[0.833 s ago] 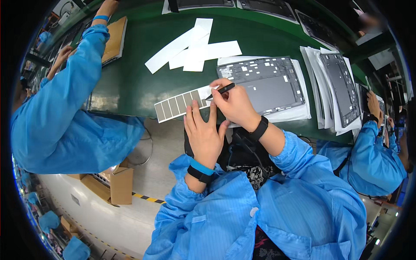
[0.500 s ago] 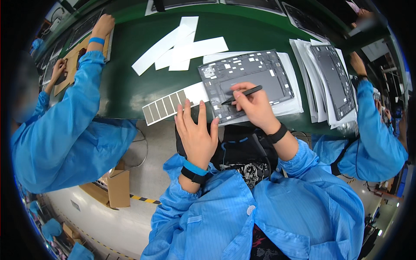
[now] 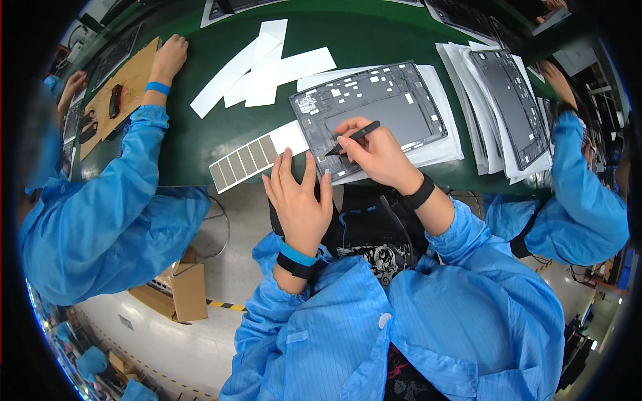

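Head view: right hand (image 3: 378,157), clamped on black pointed tool (image 3: 366,129), over near edge of grey panel (image 3: 391,115), which extends far of it; left hand (image 3: 302,208), fingers apart, at panel's near-left corner, sticker strip (image 3: 247,161) far-left.

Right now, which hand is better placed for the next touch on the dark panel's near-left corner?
Right, I'd say: the right hand grips a slim black tool, tip at that corner of the dark panel. The left hand shows no tool; it's spread open beside the corner.
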A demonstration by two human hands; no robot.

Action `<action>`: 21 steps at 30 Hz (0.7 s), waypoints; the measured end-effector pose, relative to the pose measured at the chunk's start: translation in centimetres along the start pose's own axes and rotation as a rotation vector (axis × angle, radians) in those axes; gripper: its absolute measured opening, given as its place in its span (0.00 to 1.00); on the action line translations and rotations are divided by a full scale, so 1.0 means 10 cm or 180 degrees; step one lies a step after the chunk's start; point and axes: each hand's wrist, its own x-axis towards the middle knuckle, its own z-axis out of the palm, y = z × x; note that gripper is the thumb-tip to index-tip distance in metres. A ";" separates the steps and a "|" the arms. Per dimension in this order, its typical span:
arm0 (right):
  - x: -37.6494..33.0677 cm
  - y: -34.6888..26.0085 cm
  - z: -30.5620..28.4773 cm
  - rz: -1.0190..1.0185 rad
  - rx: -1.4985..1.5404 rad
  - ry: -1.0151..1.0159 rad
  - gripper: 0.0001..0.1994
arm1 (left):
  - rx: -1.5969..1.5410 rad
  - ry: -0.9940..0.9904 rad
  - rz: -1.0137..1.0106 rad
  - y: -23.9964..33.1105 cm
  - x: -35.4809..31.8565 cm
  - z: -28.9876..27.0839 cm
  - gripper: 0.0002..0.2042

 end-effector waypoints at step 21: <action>0.29 -0.10 0.35 -0.0331 0.0419 0.0016 0.08 | 0.0057 0.0302 0.0035 -0.24 -0.07 -0.27 0.25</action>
